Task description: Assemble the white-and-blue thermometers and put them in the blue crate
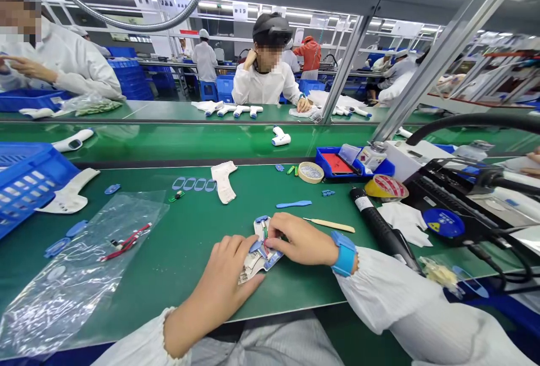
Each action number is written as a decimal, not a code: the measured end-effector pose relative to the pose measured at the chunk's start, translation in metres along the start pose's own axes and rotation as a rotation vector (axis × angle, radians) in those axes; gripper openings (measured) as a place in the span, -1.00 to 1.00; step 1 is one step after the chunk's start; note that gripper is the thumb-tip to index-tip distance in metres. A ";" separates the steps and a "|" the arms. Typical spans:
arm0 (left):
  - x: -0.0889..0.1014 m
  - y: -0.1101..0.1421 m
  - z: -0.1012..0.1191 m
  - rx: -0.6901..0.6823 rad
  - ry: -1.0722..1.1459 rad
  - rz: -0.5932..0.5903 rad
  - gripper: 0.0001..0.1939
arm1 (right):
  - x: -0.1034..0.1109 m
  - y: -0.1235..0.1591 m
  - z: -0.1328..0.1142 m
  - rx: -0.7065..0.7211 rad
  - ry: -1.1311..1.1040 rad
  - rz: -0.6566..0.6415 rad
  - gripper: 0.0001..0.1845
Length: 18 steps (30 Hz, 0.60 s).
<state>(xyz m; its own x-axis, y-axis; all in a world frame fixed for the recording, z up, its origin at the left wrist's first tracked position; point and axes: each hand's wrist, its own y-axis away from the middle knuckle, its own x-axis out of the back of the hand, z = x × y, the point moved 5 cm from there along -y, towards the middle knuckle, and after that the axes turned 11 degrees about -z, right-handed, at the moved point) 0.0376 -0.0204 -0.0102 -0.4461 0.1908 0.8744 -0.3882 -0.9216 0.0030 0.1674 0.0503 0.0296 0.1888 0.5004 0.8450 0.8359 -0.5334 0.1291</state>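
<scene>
An open white thermometer housing half (pixel 253 265) lies on the green bench, with blue parts, a green piece and a bit of red wire inside it. My left hand (pixel 230 267) grips its lower left side, the thumb along the near edge and the fingers over the top. My right hand (pixel 301 239), with a blue wristband (pixel 343 254), reaches in from the right. Its thumb and forefinger are pinched together at the middle of the housing, by the red wire; what they hold is hidden. Beyond them rests a blue pry stick (pixel 294 204), and to the right a tan-handled tool (pixel 333 225).
A clear plastic bag (pixel 97 265) with red wires (pixel 126 242) on it lies left. An empty white shell (pixel 225 181) is ahead. A blue crate (pixel 34 180) stands at left. A black cylindrical tool (pixel 382 228) lies right, near a tape roll (pixel 311 172). Co-workers sit across the belt.
</scene>
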 end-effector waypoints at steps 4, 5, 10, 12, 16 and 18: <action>-0.003 -0.003 -0.005 0.025 -0.019 0.004 -0.54 | 0.010 0.009 -0.001 0.036 -0.122 0.095 -0.83; -0.003 -0.004 -0.006 0.029 -0.016 0.002 -0.53 | 0.011 0.010 0.000 0.037 -0.149 0.115 -0.81; 0.000 -0.003 -0.013 0.046 -0.019 0.017 -0.45 | 0.005 0.006 0.007 0.062 -0.360 0.107 -0.74; 0.003 -0.002 -0.013 0.063 -0.095 0.016 -0.42 | 0.000 0.001 0.008 0.048 -0.449 0.034 -0.72; 0.012 -0.006 -0.012 0.148 -0.414 -0.080 -0.41 | 0.001 -0.007 0.000 0.046 -0.223 0.019 -0.77; 0.019 -0.010 -0.012 0.182 -0.514 -0.130 -0.41 | 0.006 -0.009 -0.005 0.089 -0.169 0.060 -0.79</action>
<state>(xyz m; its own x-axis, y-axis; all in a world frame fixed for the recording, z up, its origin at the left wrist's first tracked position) 0.0232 -0.0039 0.0005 0.0646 0.1597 0.9850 -0.2478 -0.9536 0.1709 0.1583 0.0549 0.0366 0.3169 0.5808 0.7498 0.8614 -0.5071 0.0287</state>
